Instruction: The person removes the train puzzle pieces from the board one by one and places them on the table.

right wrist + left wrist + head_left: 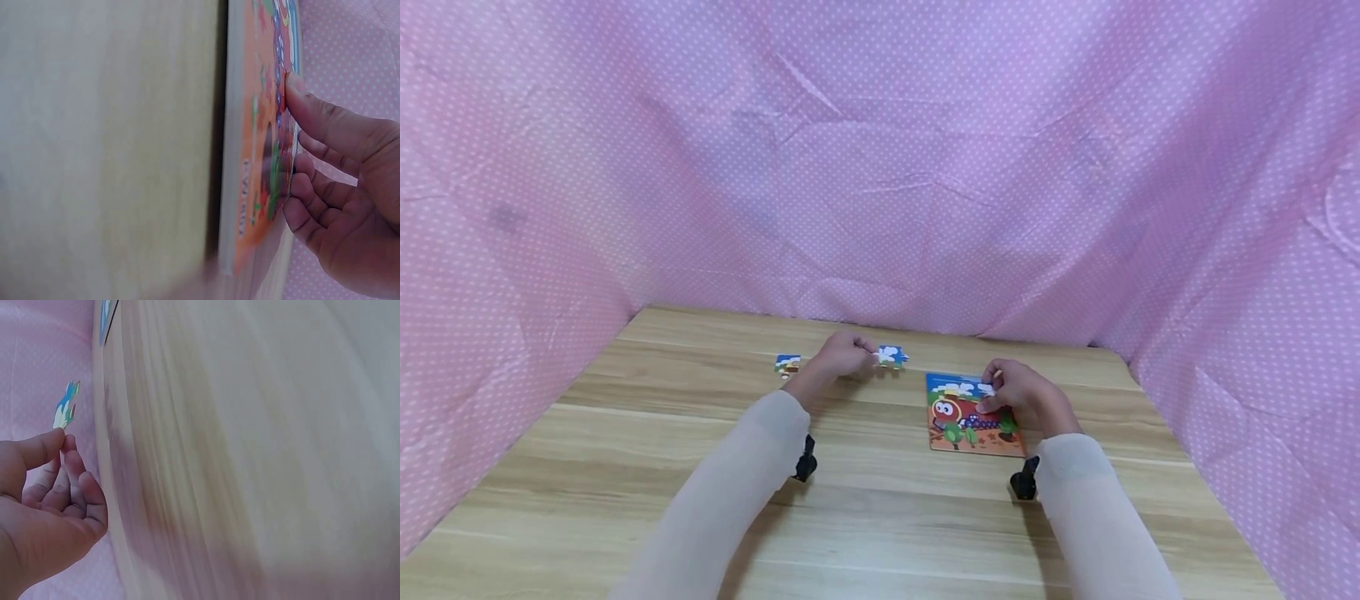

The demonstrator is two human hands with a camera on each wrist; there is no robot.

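Between thumb and forefinger my left hand (842, 355) pinches a jigsaw piece (892, 357) with blue sky, white cloud and green on it. The left wrist view shows this piece (65, 407) nearly edge-on, above the table. My right hand (1021, 392) grips the right side of a jigsaw puzzle (973, 439) that lies flat, showing a red cartoon character with big eyes on orange ground. In the right wrist view the thumb (295, 94) presses on the puzzle's picture, with the curled fingers along its edge. Part of its upper right is hidden by the hand.
A second loose jigsaw piece (787, 364) lies left of my left hand. The wooden table (865, 517) ends at a pink polka-dot cloth (880, 208) that hangs behind and along both sides.
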